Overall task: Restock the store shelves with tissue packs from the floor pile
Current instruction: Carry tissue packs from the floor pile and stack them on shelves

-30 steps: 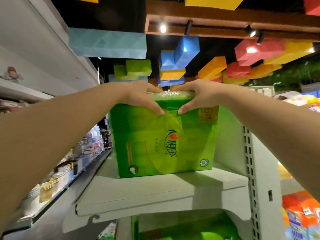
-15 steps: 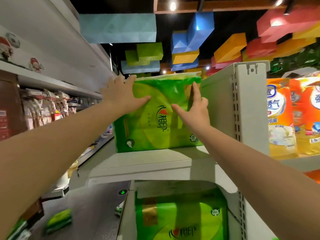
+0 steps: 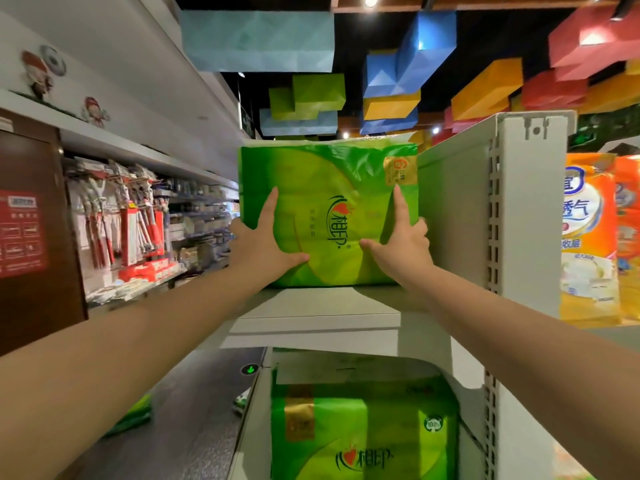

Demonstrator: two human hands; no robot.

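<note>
A bright green tissue pack (image 3: pixel 332 209) stands upright on the white upper shelf (image 3: pixel 311 306), its printed front facing out, with a red-and-dark logo near the middle and a gold label at the top right corner. Its right side sits just beside the shelf's white end panel (image 3: pixel 453 209). On the shelf below, a second green tissue pack (image 3: pixel 363 434) of the same brand stands upright, gold label at its upper left
</note>
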